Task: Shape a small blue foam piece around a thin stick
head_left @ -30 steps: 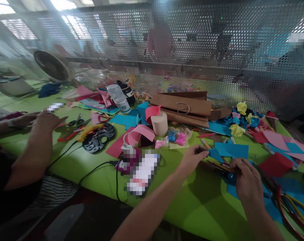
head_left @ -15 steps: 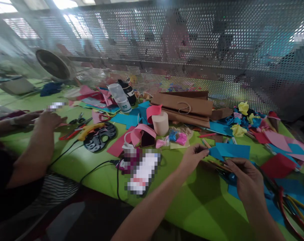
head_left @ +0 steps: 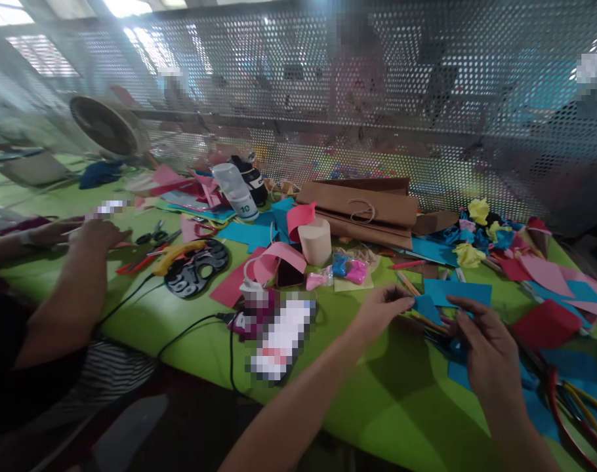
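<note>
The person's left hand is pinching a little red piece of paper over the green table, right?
Not quite. The head view shows the left hand pinching a little blue piece of paper, not a red one, over the green table. A red sheet lies farther right, untouched.

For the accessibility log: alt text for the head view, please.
The left hand pinches a blue paper piece while the right hand reaches beside it, over a green table littered with coloured paper; a co-worker's hand works at far left.
</note>
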The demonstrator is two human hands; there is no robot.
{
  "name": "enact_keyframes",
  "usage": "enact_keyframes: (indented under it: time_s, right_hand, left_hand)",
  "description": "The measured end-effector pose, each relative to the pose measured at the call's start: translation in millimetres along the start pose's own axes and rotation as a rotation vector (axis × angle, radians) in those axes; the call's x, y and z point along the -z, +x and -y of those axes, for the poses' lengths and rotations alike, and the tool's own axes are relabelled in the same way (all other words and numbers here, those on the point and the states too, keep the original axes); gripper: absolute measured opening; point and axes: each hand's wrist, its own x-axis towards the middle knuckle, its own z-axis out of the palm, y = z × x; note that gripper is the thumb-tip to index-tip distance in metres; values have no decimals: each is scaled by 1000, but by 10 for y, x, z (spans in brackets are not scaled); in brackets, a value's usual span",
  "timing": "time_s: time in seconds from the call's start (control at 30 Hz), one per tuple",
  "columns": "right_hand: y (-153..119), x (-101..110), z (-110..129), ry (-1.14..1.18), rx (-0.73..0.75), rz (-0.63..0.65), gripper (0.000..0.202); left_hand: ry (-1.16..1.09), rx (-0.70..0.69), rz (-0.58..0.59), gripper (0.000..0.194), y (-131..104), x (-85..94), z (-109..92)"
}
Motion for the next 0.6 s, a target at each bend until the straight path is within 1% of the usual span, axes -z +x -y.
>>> enact_keyframes:
  time_s: [0.07, 0.1, 0.13, 0.2, 0.27, 0.33, 0.37, 0.43, 0.5, 0.53, 0.6]
  right_hand:
    - [-2, 2, -36, -51, -29, 110, 40]
    - [4, 10, -57, -78, -40, 150, 40]
    - [11, 20, -74, -109, -46, 169, 37]
    - [29, 42, -91, -162, -44, 133, 32]
    - [38, 59, -79, -171, -31, 49, 30]
    - [31, 70, -48, -117, -15, -26, 30]
    - [22, 76, -32, -91, -2, -39, 29]
    - [-1, 87, -12, -79, 19, -5, 29]
    - [-21, 97, -14, -111, 37, 61, 37]
    - [-26, 98, -22, -141, 46, 86, 36]
    - [-23, 89, -43, -172, 55, 107, 28]
  left_hand:
    - [-18, 25, 52, 36, -11, -7, -2]
    - [-27, 33, 74, 37, -15, -10, -4]
    - [-28, 33, 90, 36, -17, -12, -6]
    - [-7, 10, 90, 32, -15, -11, -9]
    - [15, -17, 46, 28, -4, -1, -11]
    - [17, -28, -27, 26, 17, 16, -16]
    - [9, -28, -70, 26, 29, 27, -19]
    - [-17, -19, -146, 27, 55, 48, -28]
    - [-42, -3, -194, 28, 76, 63, -32]
    - [-48, 3, -202, 28, 84, 66, -30]
    - [-45, -3, -182, 28, 88, 62, -18]
